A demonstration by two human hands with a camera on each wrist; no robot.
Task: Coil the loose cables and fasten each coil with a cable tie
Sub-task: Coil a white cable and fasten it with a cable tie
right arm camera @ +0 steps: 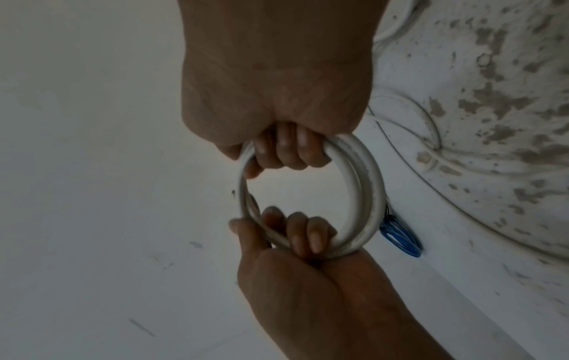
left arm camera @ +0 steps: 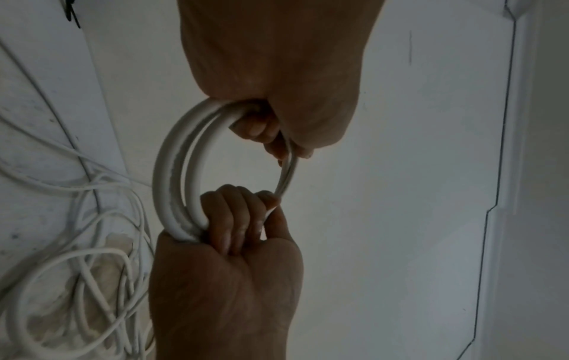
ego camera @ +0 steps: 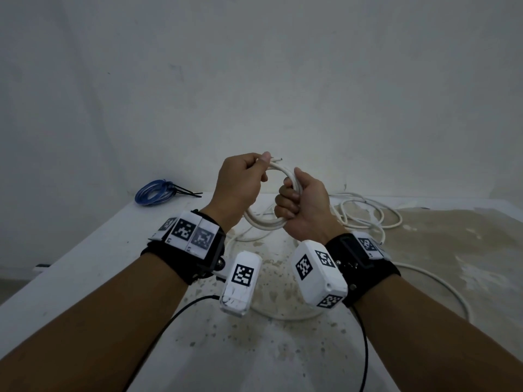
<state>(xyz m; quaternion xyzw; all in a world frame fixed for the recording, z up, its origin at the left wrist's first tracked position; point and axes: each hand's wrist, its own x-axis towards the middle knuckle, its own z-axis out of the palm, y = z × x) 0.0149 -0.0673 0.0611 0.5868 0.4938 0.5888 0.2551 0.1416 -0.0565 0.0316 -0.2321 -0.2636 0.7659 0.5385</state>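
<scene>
— Behind my knuckles, item one: what stays hidden?
— Part of the white cable coil, covered where my left hand and right hand curl around it.
— Position against the fingers?
— Left thumb pins the cut end on top; right fingers wrap the opposite side; coil held above the table.
— Surface, room?
— Stained white top, loose white cable trailing, tied blue coil at the far corner, bare wall.

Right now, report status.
Both hands grip white coil: left hand, right hand. No tie on it. Loose cable trails on table.
</scene>
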